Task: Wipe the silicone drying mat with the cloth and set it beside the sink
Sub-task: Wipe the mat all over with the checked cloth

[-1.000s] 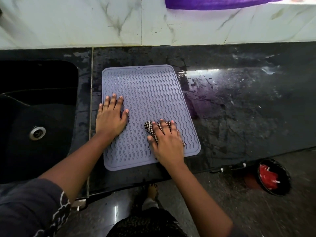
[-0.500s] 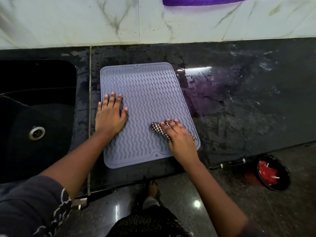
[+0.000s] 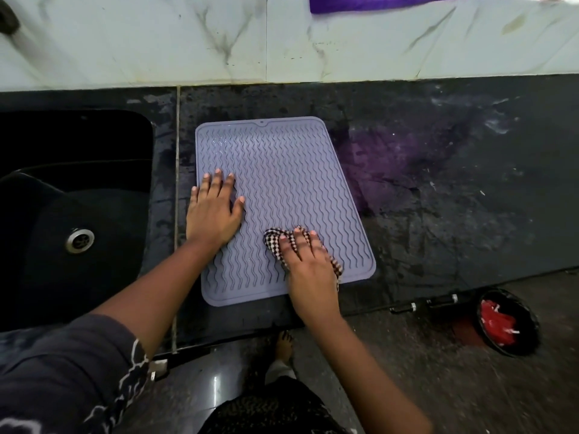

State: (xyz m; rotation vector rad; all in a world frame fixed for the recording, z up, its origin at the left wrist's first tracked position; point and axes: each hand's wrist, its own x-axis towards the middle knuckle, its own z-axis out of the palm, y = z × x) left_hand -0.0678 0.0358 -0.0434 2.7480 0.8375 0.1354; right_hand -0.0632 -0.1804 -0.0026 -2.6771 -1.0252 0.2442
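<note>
Head camera: a person's two bare hands work on a grey-lilac rectangular silicone drying mat with wavy ridges (image 3: pixel 282 164), which lies flat on a black stone counter (image 3: pixel 454 214) just beside a black sink (image 3: pixel 94 139), at the sink's 3 o'clock. The left hand (image 3: pixel 213 214) lies flat on the mat's 9 o'clock side, fingers straight and slightly spread and the palm pressing down. Its little finger reaches the mat's edge. The right hand (image 3: pixel 310 264) sits toward the mat's 5 o'clock corner, fingers extended and pressing on a bunched black-and-white checked cloth (image 3: pixel 272 244). The cloth shows beyond the fingertips at 11 o'clock and along the hand's 3 o'clock side. The wrist crosses the mat's near edge.

The mat's 12 o'clock half lies uncovered. A strip of counter with a seam separates the mat from the sink at 9 o'clock. The mat's far edge stops short of the white marble wall (image 3: pixel 156 42) at 12 o'clock, and its near edge lies close to the counter's front edge at 6 o'clock. At 3 o'clock, open, streaked counter runs to the edge of the frame. On the floor at 4 o'clock stands a round black bin with red contents (image 3: pixel 507 324).
</note>
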